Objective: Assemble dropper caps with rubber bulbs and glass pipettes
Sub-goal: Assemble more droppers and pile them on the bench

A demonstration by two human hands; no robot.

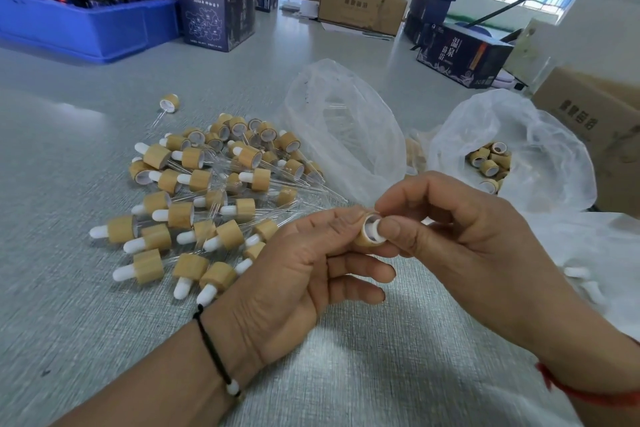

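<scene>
Above the near tabletop (104, 288), the left hand (294, 274) and right hand (460, 236) both pinch one round bamboo-coloured dropper cap (370, 234), fingers curled on it. If the thumb presses crooked, the white insert could seat askew.

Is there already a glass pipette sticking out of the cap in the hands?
No, the bamboo cap pinched between the left hand and right hand shows only its open white inside.
</scene>
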